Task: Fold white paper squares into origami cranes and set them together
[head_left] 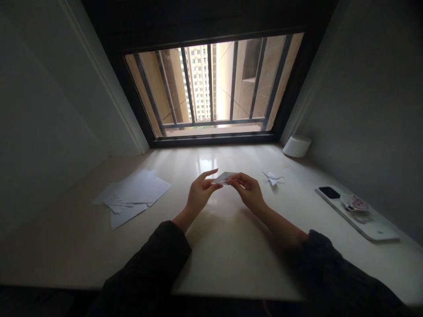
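Observation:
Between my two hands, a small piece of folded white paper (222, 177) is held up over the white sill. My right hand (249, 190) pinches its right side with thumb and fingers. On the other side, my left hand (199, 192) has its thumb and index finger apart, with the paper's left tip reaching into the gap. The left thumb lies close to the paper's lower edge; whether it touches is hard to tell. A finished white paper crane (273, 178) stands on the sill, right of my right hand.
Loose white paper sheets and smaller pieces (142, 187) lie in a pile at the left. A phone in a pale case with a decorated grip (357, 215) lies at the right. Behind it, a white round object (297, 146) sits by the wall. A barred window (211, 140) closes off the back.

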Demonstrator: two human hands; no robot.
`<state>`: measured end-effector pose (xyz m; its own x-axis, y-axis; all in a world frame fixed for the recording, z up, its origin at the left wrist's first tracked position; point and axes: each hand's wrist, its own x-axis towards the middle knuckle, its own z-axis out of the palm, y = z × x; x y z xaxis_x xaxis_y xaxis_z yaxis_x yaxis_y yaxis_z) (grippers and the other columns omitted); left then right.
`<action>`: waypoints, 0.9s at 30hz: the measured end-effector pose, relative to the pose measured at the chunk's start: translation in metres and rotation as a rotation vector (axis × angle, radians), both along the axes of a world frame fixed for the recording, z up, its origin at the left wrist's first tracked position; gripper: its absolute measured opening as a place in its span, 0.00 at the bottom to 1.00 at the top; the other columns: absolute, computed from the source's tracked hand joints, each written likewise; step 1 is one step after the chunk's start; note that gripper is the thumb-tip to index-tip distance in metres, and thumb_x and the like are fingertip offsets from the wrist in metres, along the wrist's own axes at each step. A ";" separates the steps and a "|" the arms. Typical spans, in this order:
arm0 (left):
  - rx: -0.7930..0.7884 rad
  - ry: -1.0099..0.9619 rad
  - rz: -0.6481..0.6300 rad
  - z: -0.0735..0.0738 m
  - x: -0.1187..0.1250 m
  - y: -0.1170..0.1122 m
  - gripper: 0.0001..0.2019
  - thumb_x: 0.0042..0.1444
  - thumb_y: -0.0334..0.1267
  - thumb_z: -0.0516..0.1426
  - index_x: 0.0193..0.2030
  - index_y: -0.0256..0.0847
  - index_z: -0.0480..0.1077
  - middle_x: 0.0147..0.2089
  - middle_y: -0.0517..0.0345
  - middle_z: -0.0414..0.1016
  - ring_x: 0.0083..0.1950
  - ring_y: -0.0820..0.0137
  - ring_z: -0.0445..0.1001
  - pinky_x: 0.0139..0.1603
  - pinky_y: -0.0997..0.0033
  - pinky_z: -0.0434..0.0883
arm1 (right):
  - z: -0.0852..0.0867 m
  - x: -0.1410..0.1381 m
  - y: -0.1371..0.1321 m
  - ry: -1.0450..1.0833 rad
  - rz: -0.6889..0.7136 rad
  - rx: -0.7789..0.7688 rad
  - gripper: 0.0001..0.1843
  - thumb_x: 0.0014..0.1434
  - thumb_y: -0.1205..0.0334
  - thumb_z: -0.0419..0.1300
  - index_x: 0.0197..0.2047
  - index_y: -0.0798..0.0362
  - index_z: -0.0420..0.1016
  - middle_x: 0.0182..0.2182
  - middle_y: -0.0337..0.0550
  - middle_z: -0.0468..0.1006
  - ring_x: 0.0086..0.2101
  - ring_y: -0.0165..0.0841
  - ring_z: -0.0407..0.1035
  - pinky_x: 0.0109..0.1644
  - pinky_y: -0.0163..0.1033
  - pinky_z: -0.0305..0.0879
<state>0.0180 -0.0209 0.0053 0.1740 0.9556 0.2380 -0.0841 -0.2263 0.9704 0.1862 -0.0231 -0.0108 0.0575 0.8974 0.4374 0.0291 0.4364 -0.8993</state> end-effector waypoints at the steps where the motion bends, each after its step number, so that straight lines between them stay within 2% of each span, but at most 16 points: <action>1: 0.014 0.010 0.014 0.000 0.001 -0.001 0.25 0.45 0.41 0.66 0.51 0.41 0.71 0.38 0.53 0.81 0.39 0.66 0.78 0.45 0.66 0.73 | 0.000 0.000 -0.001 -0.006 0.011 0.007 0.08 0.52 0.56 0.65 0.29 0.51 0.75 0.29 0.41 0.78 0.32 0.34 0.72 0.41 0.40 0.67; 4: 0.031 0.014 0.057 -0.002 0.002 -0.001 0.18 0.45 0.41 0.65 0.44 0.39 0.75 0.34 0.54 0.81 0.37 0.66 0.78 0.42 0.67 0.73 | 0.000 0.000 -0.001 -0.002 0.023 0.016 0.07 0.52 0.56 0.65 0.29 0.51 0.75 0.30 0.40 0.78 0.32 0.34 0.72 0.41 0.40 0.67; 7: 0.044 0.008 0.089 -0.005 0.002 0.000 0.16 0.44 0.42 0.66 0.40 0.39 0.77 0.34 0.53 0.81 0.37 0.65 0.79 0.42 0.65 0.74 | 0.000 0.000 -0.001 0.012 0.015 0.008 0.08 0.52 0.57 0.65 0.30 0.51 0.75 0.30 0.41 0.78 0.33 0.34 0.72 0.41 0.41 0.67; 16: 0.075 0.020 0.128 -0.003 0.003 -0.001 0.14 0.44 0.41 0.66 0.39 0.40 0.78 0.36 0.53 0.81 0.37 0.64 0.79 0.43 0.63 0.75 | 0.002 -0.002 -0.004 0.038 0.027 -0.005 0.07 0.51 0.57 0.65 0.30 0.51 0.75 0.29 0.41 0.78 0.33 0.34 0.72 0.41 0.41 0.67; 22: 0.180 0.059 0.200 -0.006 0.003 -0.002 0.12 0.44 0.40 0.66 0.38 0.44 0.78 0.39 0.55 0.81 0.40 0.63 0.79 0.46 0.63 0.75 | 0.002 -0.004 -0.004 0.041 -0.015 0.024 0.08 0.52 0.56 0.65 0.31 0.51 0.75 0.31 0.41 0.78 0.34 0.35 0.72 0.43 0.42 0.68; 27: 0.227 0.079 0.218 -0.006 0.003 -0.003 0.11 0.46 0.40 0.65 0.39 0.45 0.78 0.39 0.57 0.81 0.40 0.64 0.79 0.46 0.62 0.75 | 0.003 -0.006 -0.005 0.087 0.076 -0.011 0.08 0.55 0.55 0.62 0.33 0.51 0.72 0.29 0.40 0.78 0.33 0.33 0.73 0.41 0.41 0.67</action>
